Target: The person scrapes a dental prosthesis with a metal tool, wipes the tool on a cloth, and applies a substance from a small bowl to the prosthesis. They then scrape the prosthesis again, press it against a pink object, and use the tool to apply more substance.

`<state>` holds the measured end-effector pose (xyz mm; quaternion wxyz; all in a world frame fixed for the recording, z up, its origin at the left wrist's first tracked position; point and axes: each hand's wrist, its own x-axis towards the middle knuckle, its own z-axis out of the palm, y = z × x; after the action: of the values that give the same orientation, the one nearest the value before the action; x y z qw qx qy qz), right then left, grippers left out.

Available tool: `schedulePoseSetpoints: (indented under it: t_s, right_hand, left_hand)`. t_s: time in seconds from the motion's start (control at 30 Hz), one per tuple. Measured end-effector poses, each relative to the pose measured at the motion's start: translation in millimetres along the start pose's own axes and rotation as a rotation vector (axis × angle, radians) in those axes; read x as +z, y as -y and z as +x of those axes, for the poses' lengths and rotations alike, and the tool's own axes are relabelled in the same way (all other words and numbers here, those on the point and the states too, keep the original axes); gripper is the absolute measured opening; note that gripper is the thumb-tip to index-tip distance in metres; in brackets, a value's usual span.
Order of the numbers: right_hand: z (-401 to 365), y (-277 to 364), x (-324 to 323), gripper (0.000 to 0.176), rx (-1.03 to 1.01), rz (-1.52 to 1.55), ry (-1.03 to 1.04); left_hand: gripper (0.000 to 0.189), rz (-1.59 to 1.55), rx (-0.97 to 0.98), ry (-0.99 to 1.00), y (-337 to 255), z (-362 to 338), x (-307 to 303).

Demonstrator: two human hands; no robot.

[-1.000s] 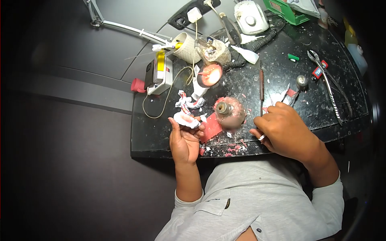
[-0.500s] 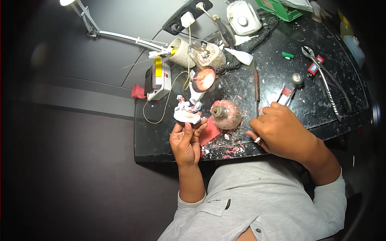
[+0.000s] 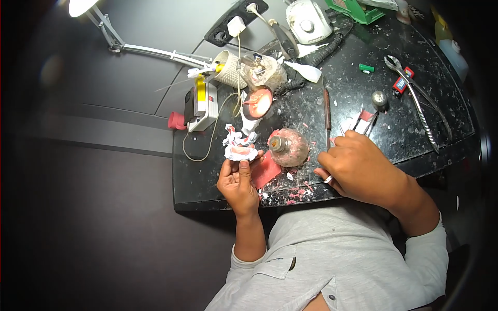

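My left hand [image 3: 239,187] is closed on a white plaster dental cast [image 3: 241,153] with a pink patch on it, thumb on its near edge. Just right of it stands a round glass spirit lamp [image 3: 291,148], smeared with pink; its wick looks orange. Under the lamp's left side lies a pink wax sheet [image 3: 266,172]. My right hand [image 3: 353,163], with a ring on one finger, is curled over the bench's front edge; what its fingers hold is hidden. Beyond it are a wooden-handled carving tool [image 3: 327,110] and a small pink-and-white piece [image 3: 366,115] between metal tips.
Crumpled white paper [image 3: 238,138] lies behind the cast. Farther back are a pink wax bowl [image 3: 258,102], a white control box [image 3: 309,22] and a desk lamp [image 3: 150,49]. Pliers [image 3: 415,93], a red lighter [image 3: 403,80] and a metal ball [image 3: 379,98] lie right. Wax scraps [image 3: 298,195] litter the front edge.
My left hand has turned the cast slightly, so more of its pink patch faces me, and the thumb has straightened. The lamp's wick looks brighter orange. My right hand has barely moved.
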<state>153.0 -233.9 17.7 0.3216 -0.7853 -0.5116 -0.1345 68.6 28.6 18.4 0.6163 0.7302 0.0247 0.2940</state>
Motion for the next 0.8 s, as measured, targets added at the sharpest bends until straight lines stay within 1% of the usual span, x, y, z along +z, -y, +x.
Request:
schedulePoseSetpoints:
  t_s: [0.07,0.13,0.17,0.23,0.37,0.43,0.57,0.63,0.8]
  right_hand:
    - [-1,0,1,0.019,0.0,0.001,-0.006]
    - [-1,-1,1,0.018,-0.003,0.012,-0.001]
    - [-2,-1,2,0.018,0.002,0.011,0.0]
    - [-2,-2,3,0.018,-0.005,0.006,-0.013]
    - [-2,-2,4,0.017,-0.009,0.006,-0.025]
    - [-2,-2,5,0.011,-0.024,0.017,-0.066]
    - [-4,-3,6,0.006,-0.033,-0.022,-0.054]
    - [-4,-3,4,0.004,-0.034,-0.027,-0.034]
    - [-4,-4,5,0.005,-0.04,-0.016,-0.052]
  left_hand:
    - [0.03,-0.022,-0.006,0.001,3,2,5]
    - [0.026,0.044,0.073,0.0,8,5,9]
    - [0.026,0.042,0.071,0.003,10,5,10]
    - [0.025,0.175,0.188,-0.039,14,6,13]
    - [0.027,0.207,0.258,-0.052,11,7,22]
    - [0.029,0.365,0.269,-0.025,7,6,24]
    - [0.029,0.352,0.328,0.001,11,8,27]
    - [0.031,0.457,0.396,0.035,14,10,22]
    - [0.032,0.507,0.458,0.063,10,11,26]
